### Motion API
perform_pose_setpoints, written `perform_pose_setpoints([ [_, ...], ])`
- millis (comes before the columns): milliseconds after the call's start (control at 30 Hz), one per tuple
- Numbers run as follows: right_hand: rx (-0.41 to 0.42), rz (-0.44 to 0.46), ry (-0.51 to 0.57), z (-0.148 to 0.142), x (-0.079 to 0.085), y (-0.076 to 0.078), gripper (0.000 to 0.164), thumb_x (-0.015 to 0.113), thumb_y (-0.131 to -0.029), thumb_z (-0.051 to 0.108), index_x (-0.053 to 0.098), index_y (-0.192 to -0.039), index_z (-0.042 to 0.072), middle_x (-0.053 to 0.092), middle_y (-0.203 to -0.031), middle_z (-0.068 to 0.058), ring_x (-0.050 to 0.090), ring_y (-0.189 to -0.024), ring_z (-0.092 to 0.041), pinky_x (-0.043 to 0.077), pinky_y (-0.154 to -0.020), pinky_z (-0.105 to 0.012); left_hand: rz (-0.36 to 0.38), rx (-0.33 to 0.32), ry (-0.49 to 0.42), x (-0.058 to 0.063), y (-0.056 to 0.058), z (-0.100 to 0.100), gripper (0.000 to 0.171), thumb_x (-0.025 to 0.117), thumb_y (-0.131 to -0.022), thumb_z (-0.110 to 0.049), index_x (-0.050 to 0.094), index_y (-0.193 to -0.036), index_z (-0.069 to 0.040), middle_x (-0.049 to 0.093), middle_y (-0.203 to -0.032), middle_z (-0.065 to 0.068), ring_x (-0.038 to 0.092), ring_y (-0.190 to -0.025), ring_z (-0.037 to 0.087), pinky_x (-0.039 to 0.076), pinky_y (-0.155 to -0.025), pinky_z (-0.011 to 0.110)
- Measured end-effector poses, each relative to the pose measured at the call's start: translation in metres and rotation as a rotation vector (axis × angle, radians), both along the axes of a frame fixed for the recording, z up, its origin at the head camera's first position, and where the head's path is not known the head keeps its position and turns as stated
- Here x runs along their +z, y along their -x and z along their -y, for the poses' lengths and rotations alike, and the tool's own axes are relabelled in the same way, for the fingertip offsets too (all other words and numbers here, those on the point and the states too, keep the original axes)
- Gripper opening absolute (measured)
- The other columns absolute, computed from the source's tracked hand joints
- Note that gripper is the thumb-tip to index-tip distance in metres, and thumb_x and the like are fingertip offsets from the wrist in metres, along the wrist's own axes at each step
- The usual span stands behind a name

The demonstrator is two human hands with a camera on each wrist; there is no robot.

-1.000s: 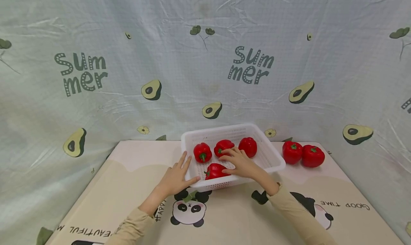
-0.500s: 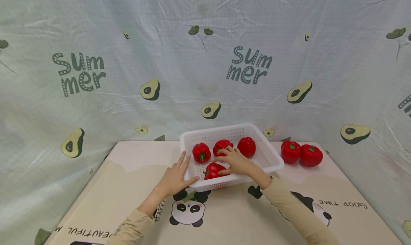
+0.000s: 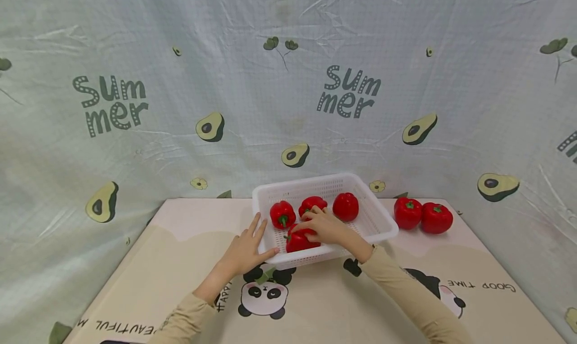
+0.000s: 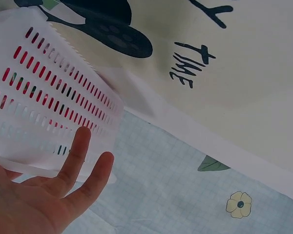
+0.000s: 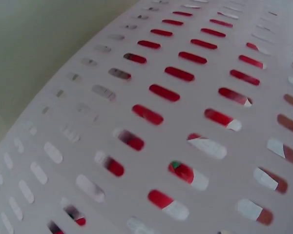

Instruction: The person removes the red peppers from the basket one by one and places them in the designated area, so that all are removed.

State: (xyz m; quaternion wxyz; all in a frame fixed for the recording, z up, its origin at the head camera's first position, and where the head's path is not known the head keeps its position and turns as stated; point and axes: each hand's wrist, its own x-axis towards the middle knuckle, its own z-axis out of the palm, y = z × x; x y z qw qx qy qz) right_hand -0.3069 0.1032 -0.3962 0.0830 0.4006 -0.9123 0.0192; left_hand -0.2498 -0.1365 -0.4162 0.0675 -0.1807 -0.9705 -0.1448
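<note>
A white plastic basket with slotted walls holds several red bell peppers. My left hand rests on its left rim, fingers spread and straight. In the left wrist view that hand touches the slotted wall from outside. My right hand reaches over the front rim, its fingers and thumb curled round the front pepper. Behind that one lie a left pepper, a middle pepper partly covered by the hand, and a right pepper. The right wrist view shows mostly basket wall.
Two more red bell peppers stand side by side on the table right of the basket, a left one and a right one. A printed cloth hangs behind the table. The basket stands near the back edge.
My right hand has moved slightly left and down onto the front pepper, and its fingers have closed round it. That pepper has turned a little. The left hand stays on the rim.
</note>
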Motion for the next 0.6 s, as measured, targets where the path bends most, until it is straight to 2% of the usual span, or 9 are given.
perform_pose_setpoints([
  [100,-0.025,0.024,0.005,-0.001,-0.003,0.001,0.039,0.067,-0.078,0.030,0.057,-0.115,0.037,0.060,-0.118,-0.002,0.044,-0.101,-0.018,0.042,-0.086,-0.045,0.000,0.000,-0.005,-0.001,-0.001,0.000,0.082,0.049,-0.080,-0.058,0.026,-0.141,-0.007,0.016,-0.149,0.014,0.045,-0.117,0.041,0.038,-0.088,0.059],
  [300,-0.036,0.041,0.010,-0.001,-0.009,0.005,0.042,0.064,-0.076,0.044,0.056,-0.117,0.036,0.062,-0.116,0.003,0.043,-0.096,-0.014,0.044,-0.083,-0.037,0.001,0.000,-0.015,-0.001,-0.002,0.001,0.081,0.048,-0.081,-0.058,0.026,-0.141,-0.008,0.015,-0.150,0.013,0.045,-0.118,0.041,0.038,-0.088,0.059],
  [467,-0.071,0.050,0.004,0.004,-0.008,0.005,0.045,0.064,-0.073,0.051,0.055,-0.114,0.035,0.062,-0.116,0.002,0.045,-0.104,-0.018,0.041,-0.091,-0.046,-0.010,-0.001,-0.017,-0.002,-0.002,0.000,0.081,0.048,-0.081,-0.058,0.026,-0.141,-0.007,0.015,-0.150,0.014,0.046,-0.117,0.041,0.038,-0.088,0.059],
  [600,-0.084,0.071,-0.026,0.010,-0.007,0.002,0.049,0.066,-0.071,0.051,0.053,-0.113,0.031,0.060,-0.119,-0.003,0.045,-0.112,-0.025,0.036,-0.094,-0.052,-0.010,-0.004,-0.009,-0.002,-0.002,0.001,0.081,0.047,-0.081,-0.058,0.026,-0.141,-0.007,0.015,-0.150,0.014,0.045,-0.117,0.041,0.039,-0.087,0.058],
])
